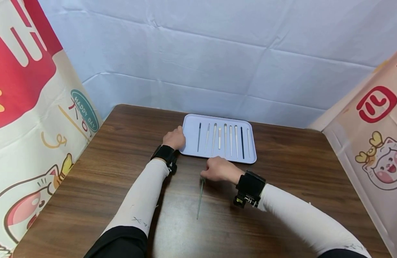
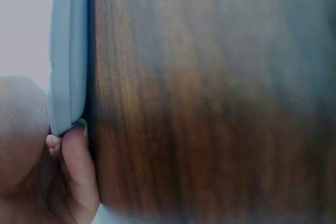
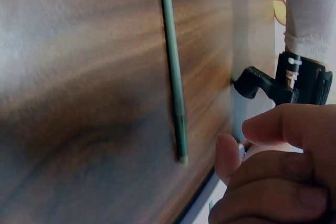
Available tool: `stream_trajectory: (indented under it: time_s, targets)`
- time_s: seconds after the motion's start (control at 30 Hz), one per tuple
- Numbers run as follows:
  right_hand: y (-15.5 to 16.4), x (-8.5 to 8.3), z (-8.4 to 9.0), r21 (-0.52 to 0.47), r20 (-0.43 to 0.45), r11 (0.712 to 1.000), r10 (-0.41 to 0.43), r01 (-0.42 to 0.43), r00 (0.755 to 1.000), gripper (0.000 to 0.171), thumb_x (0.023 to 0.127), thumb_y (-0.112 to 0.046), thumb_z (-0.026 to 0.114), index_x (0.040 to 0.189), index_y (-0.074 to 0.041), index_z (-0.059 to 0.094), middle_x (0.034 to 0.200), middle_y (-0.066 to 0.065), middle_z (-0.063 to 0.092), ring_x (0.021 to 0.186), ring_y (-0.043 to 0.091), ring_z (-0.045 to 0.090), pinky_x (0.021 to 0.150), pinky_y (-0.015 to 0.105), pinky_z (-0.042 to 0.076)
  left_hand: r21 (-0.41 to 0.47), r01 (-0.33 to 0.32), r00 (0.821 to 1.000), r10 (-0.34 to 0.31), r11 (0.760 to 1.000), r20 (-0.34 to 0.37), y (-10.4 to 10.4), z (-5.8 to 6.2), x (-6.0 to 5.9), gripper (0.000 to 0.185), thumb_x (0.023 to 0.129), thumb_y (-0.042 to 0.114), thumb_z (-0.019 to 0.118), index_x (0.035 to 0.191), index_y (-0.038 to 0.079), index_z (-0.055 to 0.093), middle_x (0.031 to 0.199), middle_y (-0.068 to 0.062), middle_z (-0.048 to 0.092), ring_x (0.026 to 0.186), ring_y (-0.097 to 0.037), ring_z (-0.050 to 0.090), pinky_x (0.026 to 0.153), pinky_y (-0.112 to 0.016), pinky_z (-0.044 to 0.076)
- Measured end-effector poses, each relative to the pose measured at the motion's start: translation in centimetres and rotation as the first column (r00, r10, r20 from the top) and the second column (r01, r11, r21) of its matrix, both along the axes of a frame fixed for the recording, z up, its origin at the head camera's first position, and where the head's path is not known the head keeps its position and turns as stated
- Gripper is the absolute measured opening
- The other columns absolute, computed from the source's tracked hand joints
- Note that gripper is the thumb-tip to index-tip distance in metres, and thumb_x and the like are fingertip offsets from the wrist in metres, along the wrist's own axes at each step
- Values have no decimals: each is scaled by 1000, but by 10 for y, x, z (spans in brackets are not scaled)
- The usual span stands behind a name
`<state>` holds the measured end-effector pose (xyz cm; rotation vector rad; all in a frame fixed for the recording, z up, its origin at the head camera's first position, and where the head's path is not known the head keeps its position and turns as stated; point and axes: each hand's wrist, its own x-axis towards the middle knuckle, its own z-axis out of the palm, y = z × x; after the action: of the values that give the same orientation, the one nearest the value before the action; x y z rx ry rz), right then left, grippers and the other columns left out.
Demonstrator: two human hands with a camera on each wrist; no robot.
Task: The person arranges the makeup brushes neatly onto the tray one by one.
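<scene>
My left hand [image 1: 174, 138] grips the left edge of a pale lavender tray [image 1: 187, 152]. In the left wrist view, a fingertip [image 2: 76, 145] sits right at the tray's [image 2: 62, 56] rim. A thin green makeup brush [image 1: 200, 200] lies on the table in front of the tray. Over its far end is my right hand [image 1: 220, 170]. Seen from the right wrist, the green brush [image 3: 173, 61] lies apart from my right hand [image 3: 278, 171]; thumb and forefinger are bent with a gap between them, the other fingers curled.
Several brushes lie side by side in the tray, among them a short pale brush [image 1: 219, 138] and a black one [image 1: 242, 143]. The brown wooden table [image 1: 292, 157] meets a pale cloth [image 1: 217, 61] at the back. Printed cloths [image 1: 40, 143] hang at both sides.
</scene>
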<state>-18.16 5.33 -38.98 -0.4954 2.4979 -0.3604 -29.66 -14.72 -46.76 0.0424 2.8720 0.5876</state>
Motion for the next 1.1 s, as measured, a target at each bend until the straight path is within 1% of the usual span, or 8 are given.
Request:
stream_trajectory:
  time_s: [0.1, 0.3, 0.43, 0.57, 0.73, 0.93, 1.1]
  targets:
    - [-1, 3, -2, 17, 3, 1000, 8, -8, 1000, 47, 98, -30, 60, 55, -17, 45, 53, -6, 35, 49, 12, 34, 50, 28, 31, 2, -1, 1000, 1, 1000, -9, 0, -1, -1, 29, 107, 18, 30, 126, 2, 46, 104, -14, 58, 87, -33, 59, 77, -46, 49]
    - [-2, 9, -9, 52, -7, 998, 28, -28, 1000, 48, 98, -31, 60, 54, -18, 44, 53, -7, 35, 49, 11, 35, 51, 28, 32, 3, -1, 1000, 1, 1000, -5, -1, 0, -1, 29, 107, 18, 31, 126, 2, 46, 105, -14, 57, 88, -33, 59, 78, -46, 49]
    - [-2, 12, -12, 45, 7, 999, 16, -17, 1000, 49, 97, -30, 61, 54, -18, 42, 53, -7, 33, 49, 12, 35, 51, 28, 32, 0, 0, 1000, 0, 1000, -6, -1, 0, -1, 29, 108, 18, 32, 127, 2, 46, 105, -14, 58, 87, -33, 60, 77, -46, 49]
    - [-3, 15, -16, 46, 13, 999, 19, -20, 1000, 48, 97, -31, 62, 55, -18, 42, 53, -6, 35, 49, 12, 36, 50, 28, 33, -7, 0, 1000, 0, 1000, -7, 0, 0, 0, 29, 108, 19, 31, 128, 2, 45, 105, -14, 58, 87, -32, 59, 77, -45, 49]
    - [-4, 19, -20, 67, 10, 998, 10, -11, 1000, 48, 97, -32, 63, 55, -18, 43, 53, -6, 38, 49, 11, 39, 49, 28, 34, -7, 0, 1000, 0, 1000, 1, 1, 2, 3, 30, 108, 18, 31, 129, 2, 45, 105, -15, 57, 86, -32, 59, 76, -44, 49]
    - [-9, 22, -22, 110, -1, 994, 6, -5, 1000, 45, 94, -32, 63, 55, -18, 46, 58, -4, 43, 52, 13, 42, 50, 30, 36, -2, 1, 1000, -1, 1000, 0, 0, 5, 5, 31, 108, 18, 30, 130, 1, 44, 106, -15, 57, 86, -32, 59, 77, -44, 49]
    - [-12, 23, -23, 134, -6, 991, 0, 1, 1000, 44, 92, -30, 65, 55, -18, 45, 58, -4, 42, 51, 13, 41, 49, 29, 36, 10, -1, 1000, 1, 1000, 3, 1, 6, 6, 33, 108, 19, 32, 134, 1, 43, 109, -16, 58, 88, -33, 59, 79, -45, 49]
